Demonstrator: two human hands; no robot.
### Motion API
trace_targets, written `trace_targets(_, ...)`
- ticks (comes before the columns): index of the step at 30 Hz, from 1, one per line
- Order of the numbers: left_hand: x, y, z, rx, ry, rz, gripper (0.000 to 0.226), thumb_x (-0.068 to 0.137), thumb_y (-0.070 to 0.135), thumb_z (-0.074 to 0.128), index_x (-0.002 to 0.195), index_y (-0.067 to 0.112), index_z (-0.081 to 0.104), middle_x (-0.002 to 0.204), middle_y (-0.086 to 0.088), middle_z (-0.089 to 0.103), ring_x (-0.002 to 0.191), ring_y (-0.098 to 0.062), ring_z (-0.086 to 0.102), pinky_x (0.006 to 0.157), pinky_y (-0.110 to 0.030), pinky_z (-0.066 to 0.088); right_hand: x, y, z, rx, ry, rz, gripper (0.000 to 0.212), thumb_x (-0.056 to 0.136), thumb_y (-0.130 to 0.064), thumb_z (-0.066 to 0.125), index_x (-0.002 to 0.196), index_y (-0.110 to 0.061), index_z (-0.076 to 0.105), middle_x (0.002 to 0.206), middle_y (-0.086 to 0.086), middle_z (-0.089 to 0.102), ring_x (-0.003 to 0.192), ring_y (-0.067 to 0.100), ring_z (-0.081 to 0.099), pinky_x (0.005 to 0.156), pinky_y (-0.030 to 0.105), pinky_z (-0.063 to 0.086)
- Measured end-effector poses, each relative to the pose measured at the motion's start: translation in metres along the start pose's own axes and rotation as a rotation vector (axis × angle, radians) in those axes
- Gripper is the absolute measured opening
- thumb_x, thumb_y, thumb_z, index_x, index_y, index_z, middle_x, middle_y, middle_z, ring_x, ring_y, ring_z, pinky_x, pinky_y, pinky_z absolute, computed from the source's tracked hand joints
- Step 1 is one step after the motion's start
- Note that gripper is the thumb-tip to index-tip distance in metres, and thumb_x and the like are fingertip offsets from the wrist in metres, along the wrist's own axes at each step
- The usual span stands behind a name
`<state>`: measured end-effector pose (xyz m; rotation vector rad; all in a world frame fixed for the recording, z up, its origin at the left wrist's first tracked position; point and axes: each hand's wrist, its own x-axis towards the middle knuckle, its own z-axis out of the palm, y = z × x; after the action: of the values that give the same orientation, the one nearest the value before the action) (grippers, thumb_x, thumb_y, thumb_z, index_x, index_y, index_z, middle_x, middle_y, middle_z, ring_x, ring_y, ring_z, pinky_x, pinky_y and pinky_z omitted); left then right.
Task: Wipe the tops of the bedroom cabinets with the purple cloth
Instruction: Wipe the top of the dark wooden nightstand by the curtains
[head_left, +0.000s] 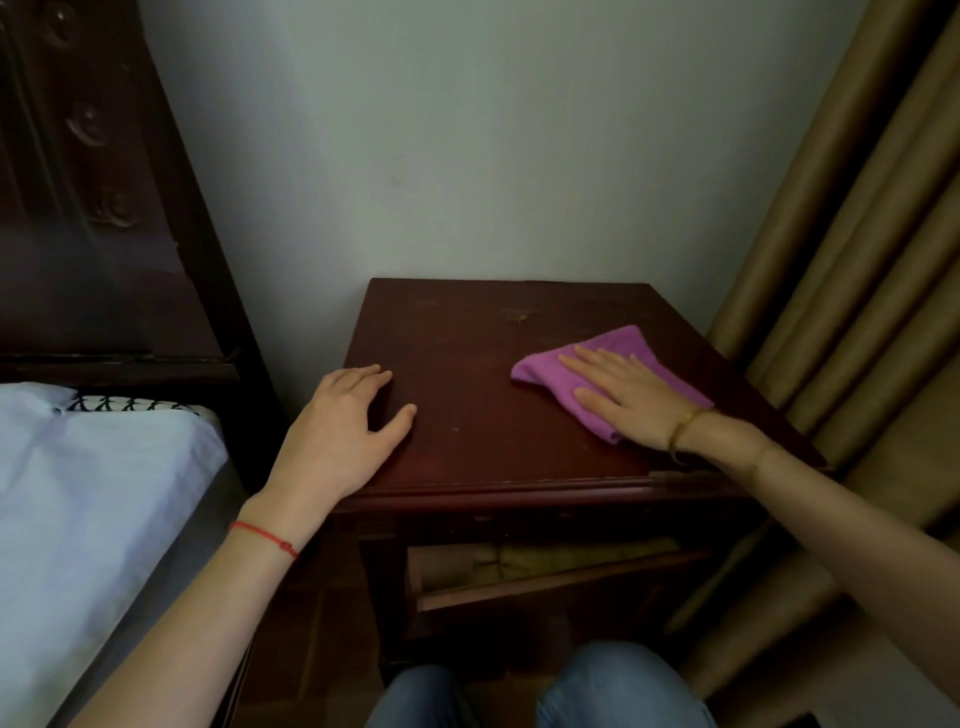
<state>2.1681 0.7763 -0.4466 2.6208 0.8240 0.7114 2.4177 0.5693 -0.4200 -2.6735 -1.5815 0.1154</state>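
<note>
The wiping step was in hand: the right hand (621, 397), fingers straight, pressed the purple cloth (597, 374) at the cabinet top's (467, 364) three o'clock, the left hand (345, 421) resting relaxed at nine o'clock; unwiped twelve o'clock likely needed the next pass.

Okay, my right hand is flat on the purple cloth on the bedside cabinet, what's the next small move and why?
Probably slide the right hand and the purple cloth toward the far edge, over the pale smudge on the cabinet top. The cloth lies just short of that mark, and the left hand rests at the near left corner.
</note>
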Motion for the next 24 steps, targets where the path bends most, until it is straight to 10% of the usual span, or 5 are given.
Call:
trace_targets(9, 0.005, 0.010, -0.002, 0.039, -0.028, -0.008, 0.056, 0.090, 0.044, 0.057, 0.137, 0.013, 0.053, 0.143, -0.004, 0.050, 0.136, -0.020, 0.038, 0.113, -0.032, 0.028, -0.002, -0.047, 0.010, 0.027, 0.035, -0.274, 0.058, 0.094, -0.060, 0.013, 0.149, -0.039, 0.009, 0.158, -0.012, 0.005, 0.145, 0.007, 0.001, 0.116, 0.031, -0.006)
trace_targets(18, 0.025, 0.053, 0.027, -0.012, -0.041, 0.034, 0.062, 0.091, 0.049, 0.053, 0.142, 0.014, 0.046, 0.146, -0.002, 0.045, 0.139, -0.016, 0.031, 0.112, -0.028, 0.027, 0.111, 0.024, -0.011, -0.033, -0.020, 0.131, 0.054, 0.101, -0.044, 0.023, 0.151, -0.027, 0.011, 0.160, -0.001, 0.007, 0.146, 0.020, 0.008, 0.117, 0.041, 0.001)
trace_targets(24, 0.026, 0.048, 0.035, -0.023, -0.011, 0.037, 0.062, 0.088, 0.051, 0.056, 0.138, 0.015, 0.052, 0.143, -0.002, 0.048, 0.136, -0.016, 0.034, 0.113, -0.027, 0.027, 0.128, -0.029, -0.003, -0.042, -0.022, -0.135, 0.055, 0.100, -0.048, 0.022, 0.151, -0.031, 0.010, 0.160, -0.004, 0.005, 0.146, 0.017, 0.005, 0.117, 0.042, -0.002)
